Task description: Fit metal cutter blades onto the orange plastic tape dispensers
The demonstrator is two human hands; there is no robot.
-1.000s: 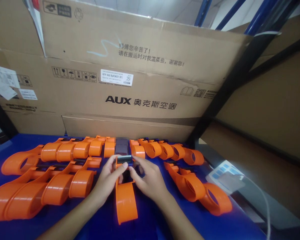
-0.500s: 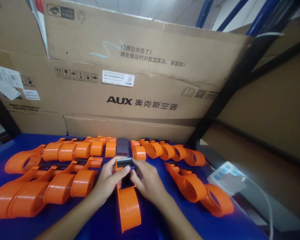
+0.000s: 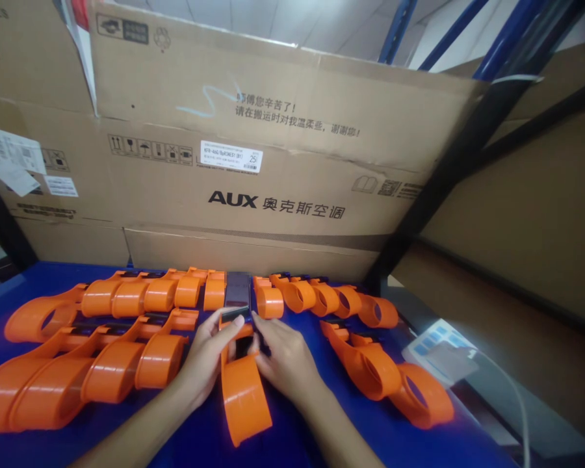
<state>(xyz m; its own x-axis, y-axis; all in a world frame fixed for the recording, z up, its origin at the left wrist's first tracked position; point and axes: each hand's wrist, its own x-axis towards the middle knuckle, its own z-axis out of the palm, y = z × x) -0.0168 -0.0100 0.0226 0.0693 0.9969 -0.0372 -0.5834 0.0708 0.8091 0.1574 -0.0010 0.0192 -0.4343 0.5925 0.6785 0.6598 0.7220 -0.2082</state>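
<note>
Orange loop [image 3: 246,396], one, is gripped by left hand [image 3: 207,354] and right hand [image 3: 287,354] at lower centre. Nearer rows on the blue bench [image 3: 380,419] hold four loops [image 3: 160,361] at left, two at right.

The cardboard [image 3: 297,172] bears "AUX 奥克斯空调", above it "师傅您辛苦了! 请在搬运时对我温柔些,谢谢您!", and handling symbols [image 3: 150,150]; its white label [image 3: 231,157] shows "KFR-46G" and "25".

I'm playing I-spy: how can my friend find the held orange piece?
In front of the cardboard marked AUX is a blue table. Near its middle, between the left hand and right hand, is the orange piece. Only this is held; other orange pieces lie in rows.
</note>
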